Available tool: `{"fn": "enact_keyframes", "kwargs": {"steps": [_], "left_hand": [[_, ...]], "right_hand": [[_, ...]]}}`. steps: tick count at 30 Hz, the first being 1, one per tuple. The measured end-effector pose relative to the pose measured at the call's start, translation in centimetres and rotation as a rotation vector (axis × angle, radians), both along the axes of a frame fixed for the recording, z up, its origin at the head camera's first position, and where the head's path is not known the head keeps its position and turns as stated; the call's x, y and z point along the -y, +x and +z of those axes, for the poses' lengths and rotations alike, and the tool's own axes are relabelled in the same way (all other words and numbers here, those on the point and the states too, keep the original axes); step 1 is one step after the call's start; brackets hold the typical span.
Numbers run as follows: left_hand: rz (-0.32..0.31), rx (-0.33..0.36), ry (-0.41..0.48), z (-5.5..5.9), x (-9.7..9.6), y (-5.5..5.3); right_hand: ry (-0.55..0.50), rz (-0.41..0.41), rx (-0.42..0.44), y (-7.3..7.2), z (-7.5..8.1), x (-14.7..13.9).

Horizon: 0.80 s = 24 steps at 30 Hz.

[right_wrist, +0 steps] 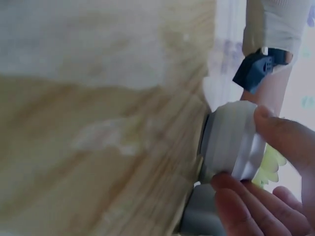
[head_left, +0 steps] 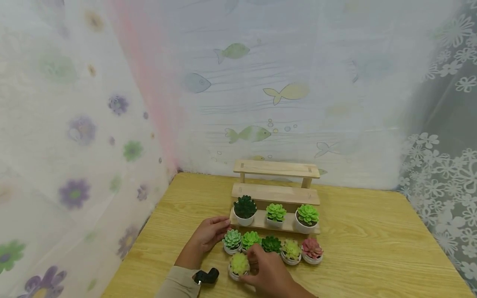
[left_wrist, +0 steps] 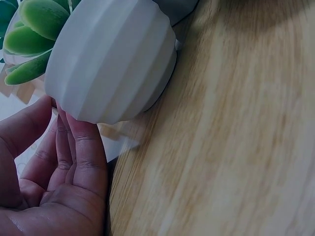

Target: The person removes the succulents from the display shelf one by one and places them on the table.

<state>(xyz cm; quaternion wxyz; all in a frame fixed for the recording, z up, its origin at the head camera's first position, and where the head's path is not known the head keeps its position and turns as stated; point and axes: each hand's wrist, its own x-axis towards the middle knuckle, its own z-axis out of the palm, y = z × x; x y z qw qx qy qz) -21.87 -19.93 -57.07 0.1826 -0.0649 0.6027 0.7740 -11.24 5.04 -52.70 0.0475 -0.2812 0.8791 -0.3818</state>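
My right hand (head_left: 269, 269) grips the ribbed white pot (right_wrist: 230, 140) of a yellow-green artificial succulent (head_left: 239, 263), thumb on one side and fingers on the other. It stands in front of a row of other small potted succulents. My left hand (head_left: 210, 235) is at the left end of the lowest step of a wooden tiered shelf (head_left: 275, 191), thumb and fingertips together at the board's edge. Close beside those fingers is a pale green succulent (head_left: 232, 239); its white pot (left_wrist: 113, 59) partly hides the fingertips in the left wrist view.
On the lowest step sit a dark green succulent (head_left: 244, 207) and two bright green ones (head_left: 275, 212). The front row also holds green, yellowish and pink (head_left: 312, 249) succulents. A black device (head_left: 206, 276) is at the left cuff. Patterned curtains border the wooden table (head_left: 372, 231).
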Motion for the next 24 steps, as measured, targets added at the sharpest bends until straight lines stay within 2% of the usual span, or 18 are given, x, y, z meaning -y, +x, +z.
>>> {"fn": "enact_keyframes", "kwargs": {"steps": [13,20,24], "left_hand": [[-0.018,0.001,0.014,0.2,0.0,0.0],[-0.023,-0.003,0.025,0.2,0.0,0.0],[-0.023,-0.003,0.017,0.2,0.0,0.0]], "right_hand": [[0.006,0.016,-0.154,-0.6,-0.2,-0.5],[0.037,0.027,-0.164,-0.5,0.5,-0.9],[0.003,0.041,-0.186,-0.4,0.9,-1.3]]}}
